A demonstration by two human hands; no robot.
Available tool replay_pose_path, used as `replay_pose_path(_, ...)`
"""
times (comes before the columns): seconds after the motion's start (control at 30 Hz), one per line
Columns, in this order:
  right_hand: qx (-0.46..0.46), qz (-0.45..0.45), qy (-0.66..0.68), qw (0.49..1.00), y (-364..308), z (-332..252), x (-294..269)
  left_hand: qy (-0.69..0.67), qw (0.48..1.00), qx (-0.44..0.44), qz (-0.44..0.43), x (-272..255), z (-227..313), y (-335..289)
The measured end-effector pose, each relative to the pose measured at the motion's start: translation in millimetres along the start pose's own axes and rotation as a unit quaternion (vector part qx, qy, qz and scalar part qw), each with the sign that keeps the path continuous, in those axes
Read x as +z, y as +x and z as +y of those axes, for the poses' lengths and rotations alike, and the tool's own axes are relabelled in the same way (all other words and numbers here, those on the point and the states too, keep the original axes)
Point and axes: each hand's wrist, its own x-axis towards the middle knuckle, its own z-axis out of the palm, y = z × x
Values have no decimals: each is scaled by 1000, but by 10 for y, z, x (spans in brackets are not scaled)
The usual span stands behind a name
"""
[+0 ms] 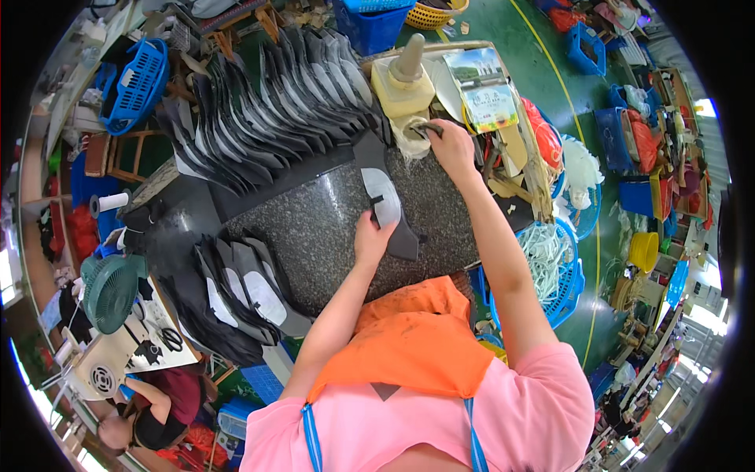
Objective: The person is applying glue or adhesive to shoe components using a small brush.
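Left hand, thumb and fingers closed on the edge of one curved black piece with a pale panel, lying on the speckled desk; presumably light and flexible, best taken by the edge near its middle. Right hand, pinching a small dark tool at a whitish, crusted cup. Beyond: yellow bottle; row of similar black pieces, upper left.
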Motion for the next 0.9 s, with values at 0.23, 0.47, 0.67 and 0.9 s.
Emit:
replay_pose_path(0.23, -42, 28, 70, 996, -119, 216, -74, -449, 876, -121, -128, -351, 793, -100)
replay_pose_path(0.47, 221, -265, 422, 838, -654, -49, 100, -397, 894, -189, -86, -279, 283, -211)
replay_pose_path(0.67, -33, -32, 180, 983, -521, -162, 542, -439, 863, -236, -85, -299, 187, -209)
replay_pose_path(0.9, 189, -441, 359, 800, -970, 165, -360, -564, 737, -344, -142, -332, 167, -313)
